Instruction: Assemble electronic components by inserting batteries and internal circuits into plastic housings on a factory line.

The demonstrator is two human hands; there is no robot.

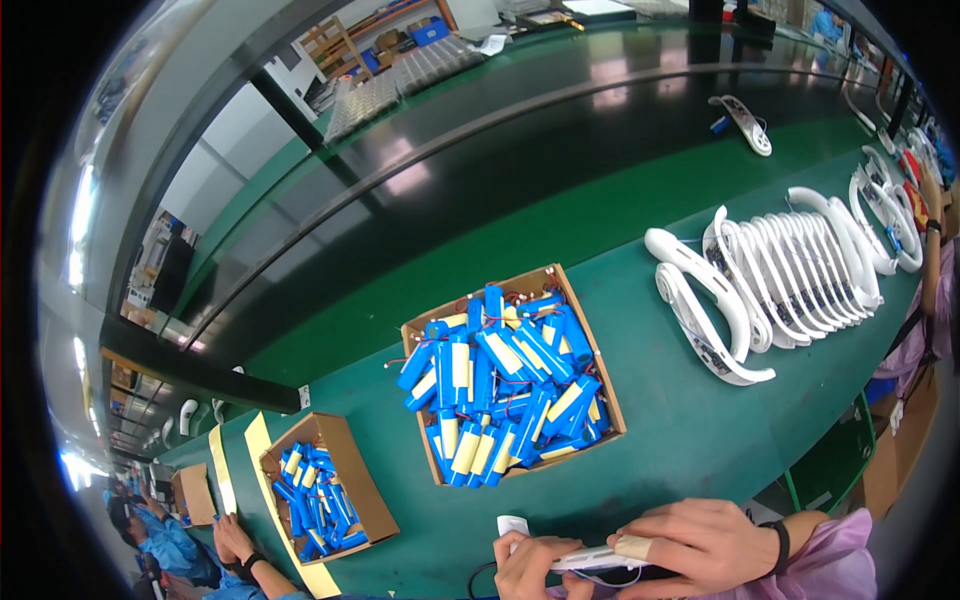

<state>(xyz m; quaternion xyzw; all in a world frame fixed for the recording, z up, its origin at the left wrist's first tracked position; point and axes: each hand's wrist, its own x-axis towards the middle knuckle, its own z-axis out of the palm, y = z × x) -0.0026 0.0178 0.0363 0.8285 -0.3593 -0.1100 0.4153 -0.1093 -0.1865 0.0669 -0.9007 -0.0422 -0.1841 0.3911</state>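
Note:
Near the front edge, my left hand is closed around one end of a white plastic housing. A white end piece stands up beside the left fingers. My right hand grips the housing's other end, its fingers lying over the top; one fingertip has a beige wrap. A thin pale wire hangs below the housing between the hands. Just beyond them stands a cardboard box, heaped with blue cylindrical battery packs with yellowish strips and red leads. The housing's underside is hidden by my fingers.
A row of white curved housings stands at right, and one lies alone on the far black belt. A smaller box of blue packs is at left, near a co-worker's hands. Another person's arm shows at far right.

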